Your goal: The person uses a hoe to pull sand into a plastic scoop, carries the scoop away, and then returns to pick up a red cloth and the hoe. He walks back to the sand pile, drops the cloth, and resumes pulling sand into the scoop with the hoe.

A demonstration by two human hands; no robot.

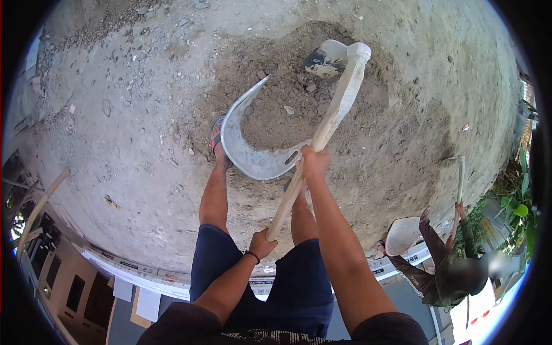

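I stand over a pile of brown soil [276, 69], gripping a hoe with both hands. My right hand [314, 164] is closed around the middle of its pale wooden handle [340, 100]. My left hand [261, 244] grips the handle's near end. The hoe's metal blade [323, 62] rests in the soil at the far side of the pile. A grey curved scoop pan [241, 150] lies in front of my legs, its open side toward the pile, with soil inside it. My sandalled left foot [217, 135] is against the pan's left rim.
Another person [454, 270] bends at the lower right with a second hoe [460, 178] and a pale pan [402, 236]. Loose stones [115, 23] lie at the upper left. Green plants [517, 207] edge the right side. Building walls and timber [40, 207] stand at left.
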